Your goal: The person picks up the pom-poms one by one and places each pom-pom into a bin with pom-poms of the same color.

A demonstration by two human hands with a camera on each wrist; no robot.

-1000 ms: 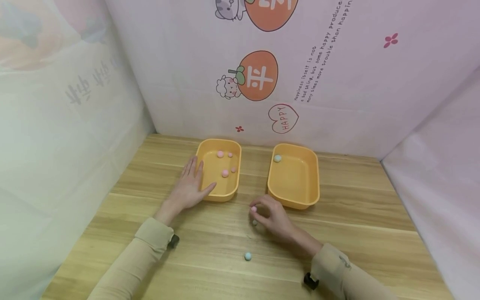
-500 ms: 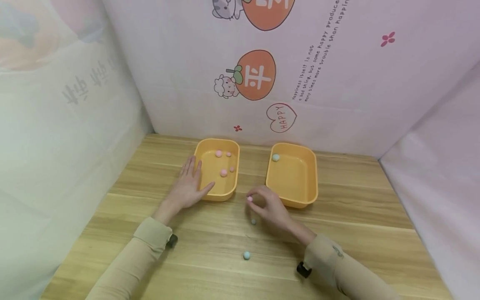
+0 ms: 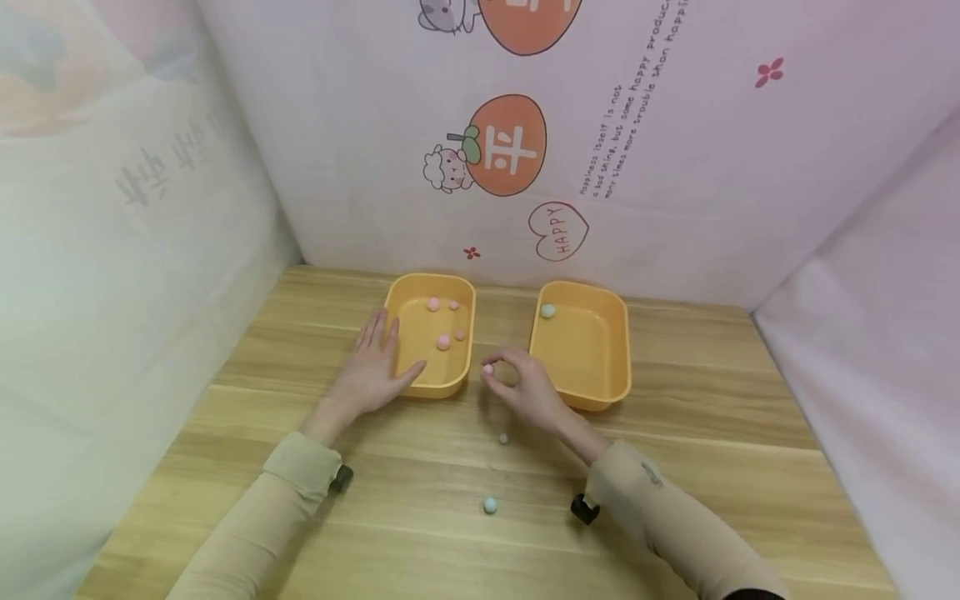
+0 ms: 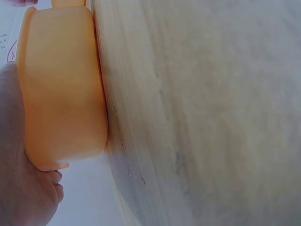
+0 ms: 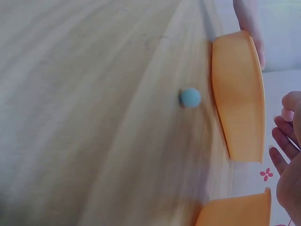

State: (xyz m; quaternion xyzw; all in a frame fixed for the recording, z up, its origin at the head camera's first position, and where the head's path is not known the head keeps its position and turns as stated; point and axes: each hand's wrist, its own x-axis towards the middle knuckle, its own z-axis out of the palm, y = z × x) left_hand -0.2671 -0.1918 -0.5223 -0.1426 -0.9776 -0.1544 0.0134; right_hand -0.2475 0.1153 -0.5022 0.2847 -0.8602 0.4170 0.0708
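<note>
Right hand (image 3: 534, 396) is pinching a pink ball (image 3: 487, 369) between thumb and index finger, holding it over the table (image 3: 405, 517), between the left tray (image 3: 442, 392) and the right tray (image 3: 585, 362). Four pink balls (image 3: 443, 342) are lying in the left tray. Left hand (image 3: 367, 372) is touching that tray's left side, fingers straight and spread. One pale green ball (image 3: 548, 311) is sitting in the right tray's far left corner. Nearer, a small greyish ball (image 3: 503, 438) and a light-blue ball (image 3: 490, 505) are resting on the wood.

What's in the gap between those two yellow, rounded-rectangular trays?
The head view shows the right hand pinching a small round pink ball toward the gap's near end; beyond that, only bare wood-grain tabletop.
</note>
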